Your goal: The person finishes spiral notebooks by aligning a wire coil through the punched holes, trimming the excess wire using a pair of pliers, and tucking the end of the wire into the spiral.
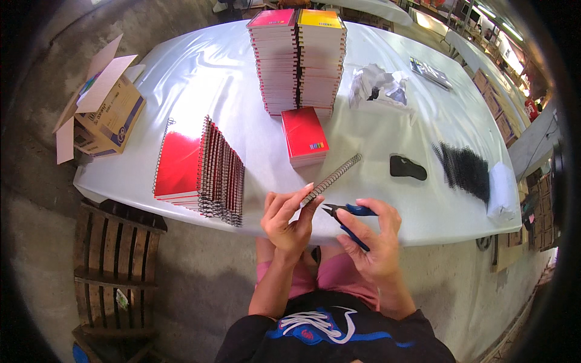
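Pinched in the fingers of my left hand (287, 221) is a dark spiral binding coil (339, 173), which slants up and to the right over the table. My right hand (376, 243) holds a pair of blue-handled cutting pliers (363, 210). Their jaws point left, close to the coil's lower end, with handles spread apart. Whether the jaws touch the coil I cannot tell. Just beyond my hands stands a short stack of red-covered notebooks (304, 133). To the left, another stack of red notebooks (178, 163) has dark coils along its edges.
Two tall notebook stacks, pink-topped (275, 66) and yellow-topped (321, 66), rise at the back. Rightward lie crumpled white wrapping (378, 88), a flat black object (407, 167), many loose black coils (463, 172) and a white bundle (501, 190). An open cardboard box (112, 118) sits left.
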The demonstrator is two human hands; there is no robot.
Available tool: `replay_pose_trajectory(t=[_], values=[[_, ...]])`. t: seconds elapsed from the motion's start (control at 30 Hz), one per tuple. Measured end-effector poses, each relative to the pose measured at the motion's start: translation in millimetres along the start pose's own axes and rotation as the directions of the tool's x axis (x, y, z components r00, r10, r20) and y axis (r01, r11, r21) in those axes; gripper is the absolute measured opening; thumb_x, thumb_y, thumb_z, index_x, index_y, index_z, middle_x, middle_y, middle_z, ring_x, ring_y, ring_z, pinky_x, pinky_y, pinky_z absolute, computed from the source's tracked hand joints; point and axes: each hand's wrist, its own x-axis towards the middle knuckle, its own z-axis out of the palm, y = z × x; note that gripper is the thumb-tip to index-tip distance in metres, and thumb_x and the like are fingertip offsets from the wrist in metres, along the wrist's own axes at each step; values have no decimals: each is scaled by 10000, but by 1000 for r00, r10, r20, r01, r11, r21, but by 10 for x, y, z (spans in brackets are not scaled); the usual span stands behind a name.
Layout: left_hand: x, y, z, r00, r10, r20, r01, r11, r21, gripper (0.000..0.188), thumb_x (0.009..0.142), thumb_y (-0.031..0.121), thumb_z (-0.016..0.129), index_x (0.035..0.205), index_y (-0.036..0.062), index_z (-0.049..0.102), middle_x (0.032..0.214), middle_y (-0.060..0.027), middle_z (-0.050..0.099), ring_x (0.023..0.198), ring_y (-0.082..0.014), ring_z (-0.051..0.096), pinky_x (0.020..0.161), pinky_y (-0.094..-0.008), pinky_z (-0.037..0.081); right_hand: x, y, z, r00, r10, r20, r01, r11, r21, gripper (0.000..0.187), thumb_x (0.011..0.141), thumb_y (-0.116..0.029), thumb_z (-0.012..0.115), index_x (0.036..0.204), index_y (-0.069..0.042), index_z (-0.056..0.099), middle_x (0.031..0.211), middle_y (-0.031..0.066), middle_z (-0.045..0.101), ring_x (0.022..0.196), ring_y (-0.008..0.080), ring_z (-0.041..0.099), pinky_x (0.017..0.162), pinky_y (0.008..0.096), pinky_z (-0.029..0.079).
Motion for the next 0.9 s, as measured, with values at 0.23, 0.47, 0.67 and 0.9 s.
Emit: replay_pose_trajectory(t=[0.23, 0.47, 0.67, 0.9], values=[[-12, 32, -42, 989, 141, -46, -136, 986, 92, 403, 562, 25, 796, 952, 99, 727, 804, -4, 689, 677, -150, 502, 615, -261, 409, 62, -88, 12, 997, -18, 80, 18, 1000, 3, 422, 780, -287, 693, 1196, -295, 620, 1129, 72, 518, 1038, 255, 483, 905, 445, 312], [-45, 20, -35, 972, 221, -77, -208, 967, 144, 321, 622, 63, 770, 934, 129, 735, 817, 15, 686, 661, -139, 490, 599, -255, 387, -50, -32, 15, 978, 30, 204, -84, 961, 263, 416, 834, -260, 656, 1241, -239, 575, 1044, 101, 554, 888, 247, 548, 761, 366, 429], [-79, 15, 36, 951, 276, -139, -249, 951, 186, 269, 657, 54, 760, 914, 131, 734, 775, 28, 661, 635, -132, 478, 585, -260, 373, -122, 7, 33, 777, 211, 592, -629, 245, 738, 417, 921, -253, 558, 1316, -147, 475, 1015, 140, 571, 831, 251, 571, 742, 343, 471], [-2, 82, 112, 899, -366, -242, 213, 846, -490, 383, 713, -7, 778, 1064, 19, 628, 884, -5, 576, 742, -75, 487, 628, -202, 407, -239, 257, 125, 957, 224, 186, -258, 948, 186, 473, 818, -247, 644, 1274, -176, 539, 1131, 154, 496, 1067, 327, 476, 950, 446, 351]])
